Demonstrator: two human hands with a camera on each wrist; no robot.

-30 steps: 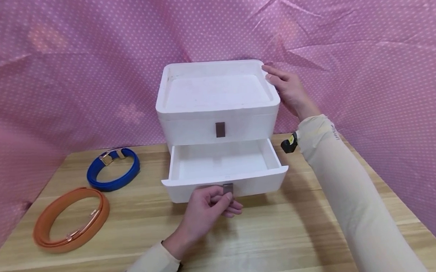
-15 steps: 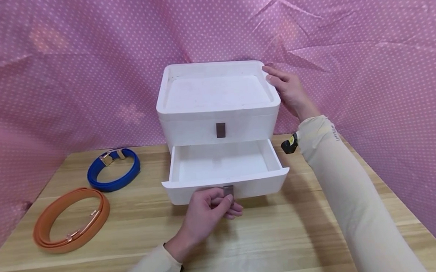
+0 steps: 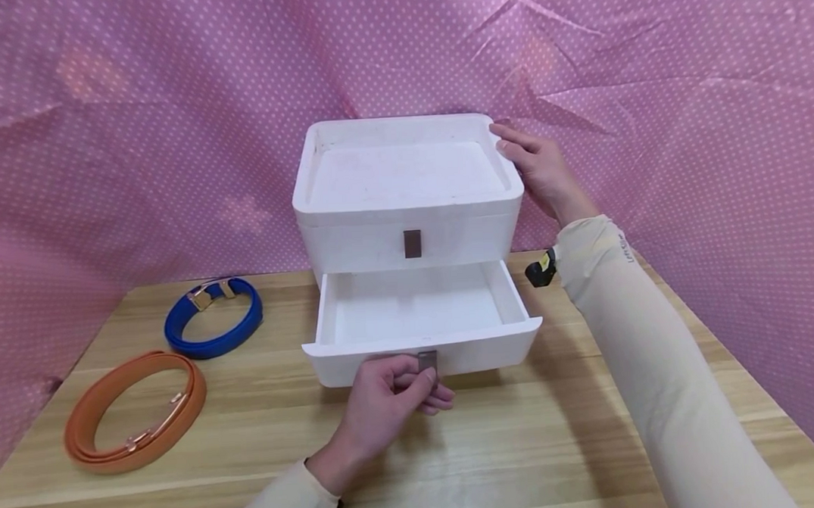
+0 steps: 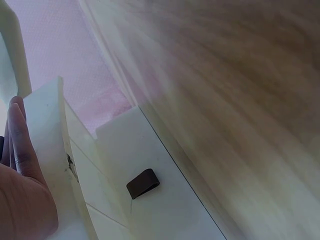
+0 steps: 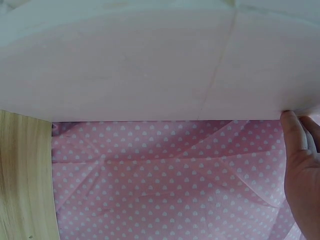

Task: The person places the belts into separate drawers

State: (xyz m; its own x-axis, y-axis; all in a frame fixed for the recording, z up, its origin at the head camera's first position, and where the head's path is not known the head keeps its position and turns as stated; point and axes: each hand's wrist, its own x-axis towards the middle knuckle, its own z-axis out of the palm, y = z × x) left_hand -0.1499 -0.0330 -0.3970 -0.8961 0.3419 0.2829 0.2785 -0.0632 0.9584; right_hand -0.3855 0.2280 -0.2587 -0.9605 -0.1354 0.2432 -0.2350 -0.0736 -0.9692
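A white two-drawer storage box [image 3: 352, 237] stands toward the back of the table, its lower drawer [image 3: 489, 350] pulled out and showing a bare interior. My left hand [image 3: 373, 411] pinches the brown pull tab [image 3: 428, 361] on that drawer's front. The upper drawer is closed; its own brown tab [image 4: 143, 183] shows in the left wrist view. On the box's right side, near the top rim, rests my right hand [image 3: 543, 171]. Its fairly straight fingers [image 5: 295, 132] press against the white wall in the right wrist view.
To the left on the wooden table [image 3: 511, 446] lie a coiled blue belt [image 3: 220, 345] and, nearer, a coiled orange belt [image 3: 106, 384], both with gold-toned buckles. A pink dotted cloth [image 3: 222, 80] hangs behind and along the sides.
The lower drawer has slid slightly farther out toward me, my left hand moving with it on the tab. My right hand keeps its place on the box.
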